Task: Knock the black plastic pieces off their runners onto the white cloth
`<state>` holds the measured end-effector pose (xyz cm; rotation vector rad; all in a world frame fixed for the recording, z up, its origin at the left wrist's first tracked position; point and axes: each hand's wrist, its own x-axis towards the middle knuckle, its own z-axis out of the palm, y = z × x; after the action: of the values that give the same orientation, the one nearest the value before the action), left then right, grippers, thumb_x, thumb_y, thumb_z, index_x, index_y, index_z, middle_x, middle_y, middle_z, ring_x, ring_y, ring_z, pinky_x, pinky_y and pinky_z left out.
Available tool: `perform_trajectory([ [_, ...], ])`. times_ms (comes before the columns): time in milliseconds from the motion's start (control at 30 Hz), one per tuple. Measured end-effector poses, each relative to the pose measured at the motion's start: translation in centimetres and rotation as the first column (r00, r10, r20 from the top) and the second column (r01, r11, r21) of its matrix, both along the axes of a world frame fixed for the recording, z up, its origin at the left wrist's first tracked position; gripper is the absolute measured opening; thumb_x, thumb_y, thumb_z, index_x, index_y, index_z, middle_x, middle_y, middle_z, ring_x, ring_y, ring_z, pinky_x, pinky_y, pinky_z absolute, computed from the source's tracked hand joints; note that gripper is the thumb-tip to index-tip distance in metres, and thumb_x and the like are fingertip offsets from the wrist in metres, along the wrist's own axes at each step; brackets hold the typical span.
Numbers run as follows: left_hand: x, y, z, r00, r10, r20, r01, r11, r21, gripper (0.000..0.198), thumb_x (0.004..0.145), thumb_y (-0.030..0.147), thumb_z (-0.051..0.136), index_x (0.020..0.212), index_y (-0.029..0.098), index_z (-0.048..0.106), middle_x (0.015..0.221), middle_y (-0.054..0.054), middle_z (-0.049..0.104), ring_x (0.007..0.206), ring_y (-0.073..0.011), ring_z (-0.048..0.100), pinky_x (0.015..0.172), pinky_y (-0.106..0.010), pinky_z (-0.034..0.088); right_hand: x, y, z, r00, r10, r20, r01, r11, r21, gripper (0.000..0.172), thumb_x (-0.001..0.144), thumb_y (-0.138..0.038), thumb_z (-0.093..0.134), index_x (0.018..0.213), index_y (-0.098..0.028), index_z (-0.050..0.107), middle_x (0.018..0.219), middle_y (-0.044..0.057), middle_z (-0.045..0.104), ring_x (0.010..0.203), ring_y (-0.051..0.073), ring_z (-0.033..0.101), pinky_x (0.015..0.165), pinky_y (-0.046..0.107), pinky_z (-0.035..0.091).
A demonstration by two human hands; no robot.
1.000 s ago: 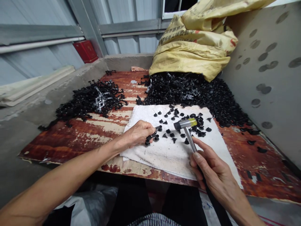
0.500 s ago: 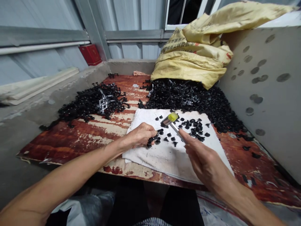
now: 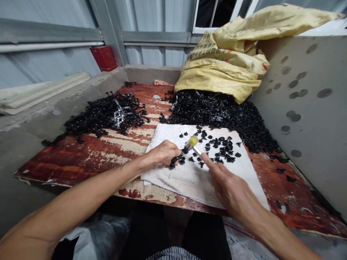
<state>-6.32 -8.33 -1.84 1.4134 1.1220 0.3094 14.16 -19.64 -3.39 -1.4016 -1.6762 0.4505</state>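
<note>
My left hand (image 3: 166, 154) is closed on a cluster of black parts (image 3: 179, 160) over the white cloth (image 3: 173, 180). My right hand (image 3: 221, 177) grips the handle of a small hammer (image 3: 192, 143) with a yellow-green face at one end. The hammer's head is blurred and overlaps the upper right end of the held cluster; whether they touch I cannot tell. Several loose black pieces (image 3: 225, 148) lie on the cloth to the right of the hammer.
A heap of black linked parts (image 3: 108, 113) lies at the left. A larger black pile (image 3: 206, 108) spills from a yellow sack (image 3: 219, 76) behind the cloth. On the right stands a spotted pale board (image 3: 306, 108); a red box (image 3: 104, 57) sits on the back left ledge.
The hammer in my right hand has moved down and left, closer to the held parts. My left hand stays in nearly the same place.
</note>
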Motion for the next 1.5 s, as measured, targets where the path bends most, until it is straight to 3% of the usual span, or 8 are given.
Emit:
perform_trajectory([
  [167,0.2,0.2,0.1,0.997,0.011,-0.081,-0.010,1.000,0.007,0.023,0.085,0.030,0.054,0.065,0.017,0.052,0.053,0.001,0.059,0.026,-0.0023,0.028,0.029,-0.018,0.012,0.0,0.3,-0.3,0.974,-0.008,0.227,-0.004,0.999,0.053,0.056,0.087,-0.014,0.043,0.142,-0.023,0.050,0.094,0.011,0.070,0.074,0.024,0.067,0.064,0.038,0.056],
  [300,0.0,0.1,0.5,0.997,0.030,-0.066,-0.029,0.999,0.017,0.026,0.086,0.028,0.053,0.063,0.015,0.052,0.049,0.002,0.055,0.030,-0.0028,0.030,0.033,-0.018,0.015,-0.2,1.1,0.8,0.976,0.045,0.213,-0.035,0.998,-0.051,0.043,0.087,-0.024,0.046,0.127,-0.019,0.061,0.079,0.008,0.069,0.061,0.022,0.062,0.058,0.036,0.052],
  [400,0.0,-0.9,1.6,0.995,-0.081,-0.063,0.086,0.992,0.088,0.029,0.084,0.033,0.055,0.062,0.014,0.056,0.049,0.002,0.053,0.035,-0.0035,0.030,0.036,-0.019,0.017,-0.6,1.7,2.1,0.998,0.015,-0.061,-0.027,0.982,-0.186,0.028,0.086,-0.034,0.054,0.108,-0.020,0.065,0.063,0.000,0.058,0.050,0.015,0.050,0.049,0.028,0.045],
  [533,0.2,-2.5,2.7,0.944,-0.325,-0.050,0.329,0.929,0.170,0.031,0.082,0.036,0.055,0.060,0.014,0.056,0.053,0.002,0.054,0.043,-0.0054,0.037,0.041,-0.019,0.024,-1.8,1.6,2.1,0.900,0.025,-0.436,-0.234,0.871,-0.433,0.025,0.077,-0.045,0.068,0.082,-0.022,0.061,0.046,-0.010,0.039,0.034,0.008,0.031,0.032,0.021,0.028],
  [800,-2.3,-3.8,0.5,1.000,-0.020,-0.023,0.026,0.957,0.289,0.041,0.089,0.054,0.042,0.087,0.016,0.058,0.076,-0.003,0.061,0.062,-0.0130,0.055,0.050,-0.021,0.040,-2.5,-0.7,-0.6,0.809,-0.117,-0.577,-0.146,0.909,-0.390,0.035,0.081,-0.057,0.059,0.080,-0.023,0.049,0.045,-0.012,0.037,0.032,0.007,0.030,0.031,0.020,0.029],
  [1133,0.0,-5.4,1.6,0.998,-0.028,-0.057,0.043,0.955,0.293,0.037,0.089,0.045,0.040,0.072,0.016,0.054,0.073,-0.005,0.061,0.067,-0.0155,0.056,0.059,-0.024,0.042,-4.2,-1.8,-1.4,0.851,-0.112,-0.514,-0.075,0.942,-0.328,0.026,0.085,-0.048,0.059,0.079,-0.023,0.054,0.047,-0.009,0.042,0.034,0.009,0.035,0.034,0.023,0.029],
  [1367,0.9,-6.2,0.5,0.993,-0.115,0.040,0.110,0.987,0.121,0.024,0.086,0.038,0.046,0.072,0.018,0.047,0.067,0.001,0.058,0.050,-0.0080,0.043,0.048,-0.021,0.033,-3.6,-1.9,-1.3,0.890,-0.054,-0.453,-0.109,0.939,-0.326,0.021,0.088,-0.042,0.053,0.079,-0.023,0.054,0.042,-0.011,0.036,0.033,0.010,0.031,0.033,0.024,0.027],
  [1500,0.4,-6.1,-0.1,0.996,-0.016,0.085,0.011,0.998,0.061,0.024,0.086,0.038,0.046,0.072,0.018,0.045,0.064,0.003,0.055,0.046,-0.0063,0.045,0.044,-0.019,0.034,-1.3,-2.2,-0.1,0.988,-0.026,-0.150,-0.009,0.973,-0.229,0.017,0.090,-0.036,0.049,0.089,-0.022,0.058,0.054,-0.004,0.052,0.046,0.015,0.050,0.043,0.026,0.039],
])
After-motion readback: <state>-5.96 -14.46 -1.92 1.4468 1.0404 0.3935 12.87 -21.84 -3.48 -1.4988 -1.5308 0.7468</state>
